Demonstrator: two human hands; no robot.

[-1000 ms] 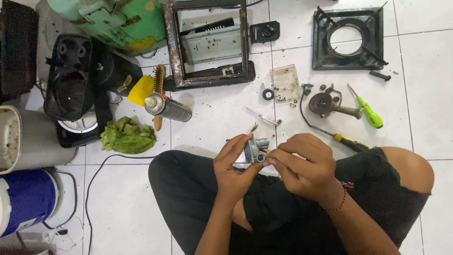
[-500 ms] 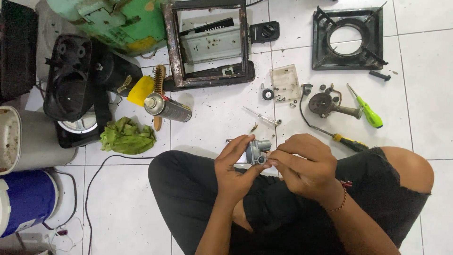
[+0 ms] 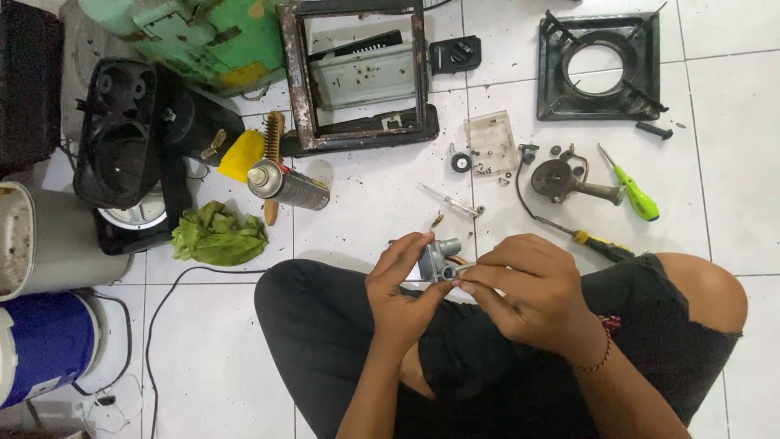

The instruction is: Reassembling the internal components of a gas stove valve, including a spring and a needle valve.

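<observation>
— What have you got in your hands?

— My left hand (image 3: 402, 293) is closed around a small grey metal valve part (image 3: 439, 258), held over my lap just below the slim screwdriver (image 3: 452, 201) lying on the floor. My right hand (image 3: 532, 289) pinches narrow on the thin stem at the part's lower end.

— How far along does it look?

— I'd judge midway. The stove frame (image 3: 357, 73) is stripped open and the burner grate (image 3: 600, 65) lies apart to the right of it, with the burner piece (image 3: 569, 180) and loose bits between. Nothing is back together yet.

— Anything in the containers?

— The clear plastic tray (image 3: 491, 142), right of the frame, holds a few tiny screws. Far left of the frame, the grey pot (image 3: 65, 244) shows a stained inside; the blue tub (image 3: 49, 345) below it I cannot see into.
</observation>
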